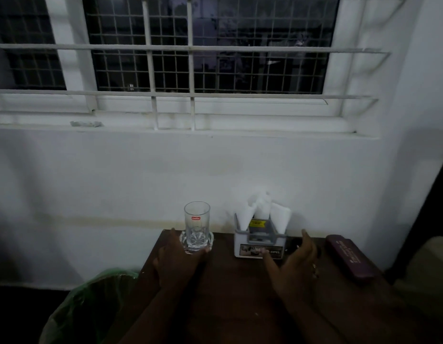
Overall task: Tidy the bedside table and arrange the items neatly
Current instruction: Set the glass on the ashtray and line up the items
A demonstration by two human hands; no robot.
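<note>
My dark brown wooden desk [230, 281] stands against the white wall, with a green-lined waste bin [91, 306] just beside its left edge. On the right lies a long maroon case [349, 259]. At the back sits the grey and white tissue holder [260, 242], white tissues sticking up from it. Left of it stands the clear drinking glass with a red label [196, 227] on a clear cut-glass coaster [196, 240]. My left hand [175, 264] curls around the coaster's base; my right hand [297, 259] is spread open beside the holder, thumb touching its front. I judge I am squaring these up; next, nudge the holder gently so it lines up with the glass.
</note>
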